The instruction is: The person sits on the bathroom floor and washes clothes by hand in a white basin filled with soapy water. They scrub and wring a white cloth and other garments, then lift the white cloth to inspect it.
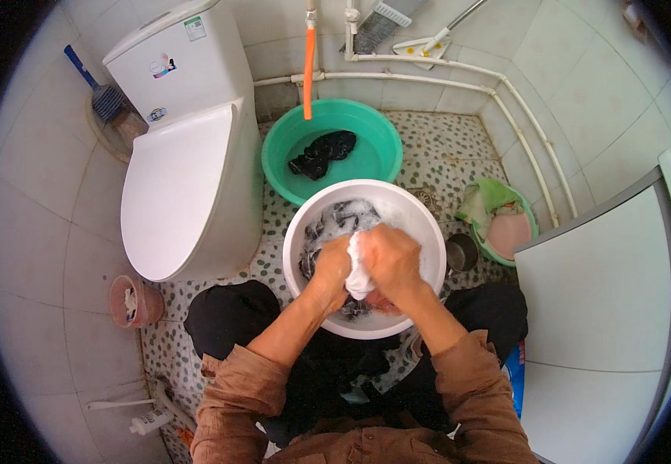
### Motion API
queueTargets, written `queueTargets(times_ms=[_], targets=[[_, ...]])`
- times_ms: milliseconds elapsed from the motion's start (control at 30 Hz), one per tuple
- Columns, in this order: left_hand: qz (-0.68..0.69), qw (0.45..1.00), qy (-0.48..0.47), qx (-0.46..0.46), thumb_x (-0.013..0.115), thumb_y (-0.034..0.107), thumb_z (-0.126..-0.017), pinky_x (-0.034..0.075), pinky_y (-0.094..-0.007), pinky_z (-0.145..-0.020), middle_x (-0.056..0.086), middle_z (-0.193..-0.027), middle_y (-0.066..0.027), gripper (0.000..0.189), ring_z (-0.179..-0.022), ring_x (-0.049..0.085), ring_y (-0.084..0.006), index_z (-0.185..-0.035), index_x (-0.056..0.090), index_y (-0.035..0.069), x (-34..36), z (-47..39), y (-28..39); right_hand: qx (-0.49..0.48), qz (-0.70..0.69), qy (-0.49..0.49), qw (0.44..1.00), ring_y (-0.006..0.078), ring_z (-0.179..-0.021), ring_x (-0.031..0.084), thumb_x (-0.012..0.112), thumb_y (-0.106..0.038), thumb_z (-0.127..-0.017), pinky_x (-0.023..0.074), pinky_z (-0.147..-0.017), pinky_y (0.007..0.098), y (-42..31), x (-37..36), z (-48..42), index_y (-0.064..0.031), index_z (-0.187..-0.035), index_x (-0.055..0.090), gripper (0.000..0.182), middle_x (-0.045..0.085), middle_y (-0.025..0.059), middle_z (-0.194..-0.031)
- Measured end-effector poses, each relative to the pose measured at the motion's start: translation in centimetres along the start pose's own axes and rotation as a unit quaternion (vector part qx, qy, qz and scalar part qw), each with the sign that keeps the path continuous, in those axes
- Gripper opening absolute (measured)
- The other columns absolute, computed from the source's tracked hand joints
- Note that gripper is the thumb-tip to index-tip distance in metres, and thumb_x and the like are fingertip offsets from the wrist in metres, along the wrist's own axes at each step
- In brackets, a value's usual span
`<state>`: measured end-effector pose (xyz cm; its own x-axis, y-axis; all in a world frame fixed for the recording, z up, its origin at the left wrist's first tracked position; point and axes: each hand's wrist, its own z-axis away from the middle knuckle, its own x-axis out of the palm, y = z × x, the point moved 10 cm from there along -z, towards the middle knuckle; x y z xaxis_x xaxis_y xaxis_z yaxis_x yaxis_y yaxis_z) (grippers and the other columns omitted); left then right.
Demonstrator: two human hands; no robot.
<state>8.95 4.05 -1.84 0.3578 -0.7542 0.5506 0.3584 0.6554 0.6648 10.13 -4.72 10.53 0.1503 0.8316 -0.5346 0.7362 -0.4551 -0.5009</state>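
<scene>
A white washbasin (364,333) stands between my knees, holding sudsy water. Above it my left hand (333,268) and my right hand (392,255) press together, both closed on a bunched white cloth (359,275). Part of the cloth is hidden inside the fists. Dark wet fabric (354,213) lies among the suds at the far side of the basin, with more along its left. Beneath my right hand shows something reddish (383,301), too covered to name.
Behind is a green basin (393,168) with water and a black garment (325,152), under an orange hose (309,75). A toilet (184,197) stands left, a pink bin (138,304) below it. Right are a metal cup (462,253), a small green basin (535,223) and a white panel (596,278).
</scene>
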Motion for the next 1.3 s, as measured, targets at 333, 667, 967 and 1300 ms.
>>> queueTargets(times_ms=[333,667,967,1300], targets=[[-0.049,0.997,-0.029,0.057,0.056,0.021,-0.094,0.046,-0.0287,-0.06,0.057,-0.078,-0.0027,0.018,-0.067,0.055,-0.012,-0.086,0.06,0.005,-1.2,-0.7,2.4,-0.111,-0.034,-0.037,0.993,0.0328,-0.054,0.051,0.067,-0.012,-0.081,0.0413,-0.052,0.0429,-5.2,0.5,1.0,-0.0064,-0.067,0.048,0.024,0.051,0.0121,-0.064],[-0.075,0.996,-0.048,0.019,0.047,0.021,-0.1,0.053,-0.0294,-0.069,0.065,-0.09,-0.0053,0.023,-0.078,0.063,-0.0147,-0.1,0.062,0.003,0.2,-0.5,0.0,0.034,0.017,-0.006,0.999,0.0345,-0.056,0.054,0.065,-0.017,-0.086,0.0441,-0.053,0.0443,0.3,-0.6,0.2,-0.0047,-0.069,0.049,0.027,0.053,0.0137,-0.065],[-0.055,0.997,-0.044,0.004,0.048,0.019,-0.098,0.051,-0.0305,-0.072,0.064,-0.093,-0.0067,0.023,-0.082,0.062,-0.015,-0.102,0.062,0.001,0.5,-0.2,-1.3,0.099,0.072,-0.006,0.992,0.0358,-0.058,0.056,0.063,-0.018,-0.09,0.0443,-0.054,0.0462,3.4,-0.6,-0.3,-0.0063,-0.07,0.051,0.025,0.054,0.0147,-0.065],[0.03,0.998,-0.035,0.035,0.052,0.017,-0.094,0.047,-0.0288,-0.061,0.058,-0.075,-0.0022,0.018,-0.065,0.055,-0.0117,-0.081,0.059,0.008,-1.5,-1.1,1.5,-0.098,-0.04,-0.031,0.994,0.0336,-0.052,0.05,0.065,-0.011,-0.086,0.0407,-0.049,0.0425,-5.8,0.6,0.5,-0.0037,-0.068,0.049,0.025,0.049,0.0153,-0.061]])
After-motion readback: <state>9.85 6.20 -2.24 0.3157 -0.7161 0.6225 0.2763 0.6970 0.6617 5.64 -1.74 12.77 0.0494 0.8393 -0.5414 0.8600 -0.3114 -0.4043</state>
